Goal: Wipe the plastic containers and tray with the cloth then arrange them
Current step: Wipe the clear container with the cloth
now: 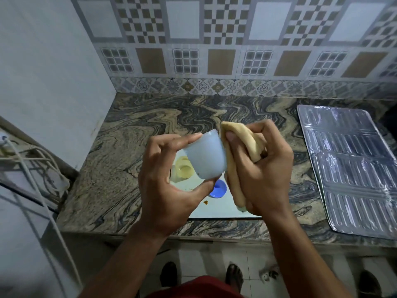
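Red cloth of my clothing fills the bottom edge at 6 o'clock, and my two bare forearms rise from it toward the middle. My left hand has its grip clasped around a small pale blue plastic cup-shaped container, thumb under its lower end and fingertips on the upper end, so it is tilted above the desk. My right hand, at 3 o'clock of that container, is clenched on a folded beige cloth; the cloth presses against the container's right side, with my thumb on top of it and a tail hanging down past my palm.

Below my hands lies a flat white rectangular plastic tray on the swirled brown and grey marble desk. On the tray, at 7 o'clock of the held container, sits a translucent yellowish plastic container, and at 6 o'clock a small round blue plastic lid or dish, which I cannot tell. A brown speck marks the tray near it.

Well apart at 3 o'clock, a ribbed silver foil sheet covers the desk. Patterned wall tiles stand at 12 o'clock.
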A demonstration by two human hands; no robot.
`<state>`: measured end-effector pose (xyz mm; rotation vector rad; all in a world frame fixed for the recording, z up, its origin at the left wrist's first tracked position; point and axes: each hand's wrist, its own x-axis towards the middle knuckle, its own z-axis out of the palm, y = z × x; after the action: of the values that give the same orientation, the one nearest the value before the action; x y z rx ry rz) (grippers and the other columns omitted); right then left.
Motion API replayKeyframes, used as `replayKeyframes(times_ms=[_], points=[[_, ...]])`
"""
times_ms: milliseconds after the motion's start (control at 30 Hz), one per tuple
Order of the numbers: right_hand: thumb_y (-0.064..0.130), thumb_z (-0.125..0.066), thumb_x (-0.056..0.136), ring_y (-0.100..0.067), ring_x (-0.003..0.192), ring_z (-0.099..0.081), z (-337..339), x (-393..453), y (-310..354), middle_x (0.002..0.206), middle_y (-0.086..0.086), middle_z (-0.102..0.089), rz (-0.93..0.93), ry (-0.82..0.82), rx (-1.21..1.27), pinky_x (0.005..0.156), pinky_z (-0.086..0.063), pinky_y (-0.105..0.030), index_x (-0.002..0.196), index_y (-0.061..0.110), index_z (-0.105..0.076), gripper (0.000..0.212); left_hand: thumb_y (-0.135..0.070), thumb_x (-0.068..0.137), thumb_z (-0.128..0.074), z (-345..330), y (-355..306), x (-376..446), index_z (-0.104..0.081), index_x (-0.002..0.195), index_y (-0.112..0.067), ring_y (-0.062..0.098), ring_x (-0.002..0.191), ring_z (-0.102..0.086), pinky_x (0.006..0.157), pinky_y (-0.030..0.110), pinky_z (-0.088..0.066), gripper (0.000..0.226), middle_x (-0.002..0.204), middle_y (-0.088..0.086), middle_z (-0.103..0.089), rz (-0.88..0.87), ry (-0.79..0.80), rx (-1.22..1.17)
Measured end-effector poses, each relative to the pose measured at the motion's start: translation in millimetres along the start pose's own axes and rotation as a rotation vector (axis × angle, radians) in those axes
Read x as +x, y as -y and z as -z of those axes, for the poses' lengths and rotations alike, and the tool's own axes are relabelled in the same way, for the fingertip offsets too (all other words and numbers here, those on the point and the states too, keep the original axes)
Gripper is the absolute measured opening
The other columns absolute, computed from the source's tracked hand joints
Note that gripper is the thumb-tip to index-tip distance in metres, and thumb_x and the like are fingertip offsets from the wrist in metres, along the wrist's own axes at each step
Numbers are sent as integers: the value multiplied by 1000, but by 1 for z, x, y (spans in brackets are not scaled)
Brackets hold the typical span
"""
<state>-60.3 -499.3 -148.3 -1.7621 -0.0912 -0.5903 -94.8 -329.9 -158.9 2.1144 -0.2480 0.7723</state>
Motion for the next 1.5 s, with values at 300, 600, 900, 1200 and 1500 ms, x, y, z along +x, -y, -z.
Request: replayKeyframes(times_ms=[300, 600, 900, 1200, 1500], points=[[23, -75, 97, 3, 68, -67, 2, -30, 7, 83, 10, -73, 142, -10, 142, 64, -49, -13, 99, 22, -60, 15, -28, 69, -96, -8, -1, 5, -54, 134, -16, 32, 116, -62, 95, 57, -53, 78, 132, 8, -59, 143, -57, -313], [24, -82, 92, -2, 59, -64, 6, -16, 18, 70, 9, -68, 278, 46, -55, 48, -46, -18, 92, 12, -66, 20, -42, 71, -90, -2, -6, 8, -64, 128, -22, 0, 107, -53, 90, 19, -45, 66, 114, 8, -54, 0, 4, -89], [22, -77, 95, -13, 57, -66, 10, 9, 19, 71, 4, -70, 34, 4, 179, 53, -49, -27, 93, 19, -63, 14, -29, 67, -93, -6, -5, 8, -58, 123, -27, 33, 111, -63, 87, 56, -56, 67, 123, 13, -56, 50, -56, -328], [23, -72, 99, 1, 60, -61, 3, -23, 12, 75, 9, -68, 121, -11, 169, 57, -46, -14, 96, 18, -61, 13, -9, 73, -89, -10, -6, 11, -50, 133, -23, 31, 129, -63, 101, 63, -54, 73, 139, -4, -58, 188, -30, -645], [26, -83, 91, -2, 61, -63, 7, -8, 28, 73, 17, -64, 329, 38, -59, 51, -44, -11, 93, 12, -67, 22, -34, 72, -92, -1, 2, 16, -65, 131, -19, 8, 104, -55, 82, 28, -49, 66, 114, 7, -55, -52, -13, -122]])
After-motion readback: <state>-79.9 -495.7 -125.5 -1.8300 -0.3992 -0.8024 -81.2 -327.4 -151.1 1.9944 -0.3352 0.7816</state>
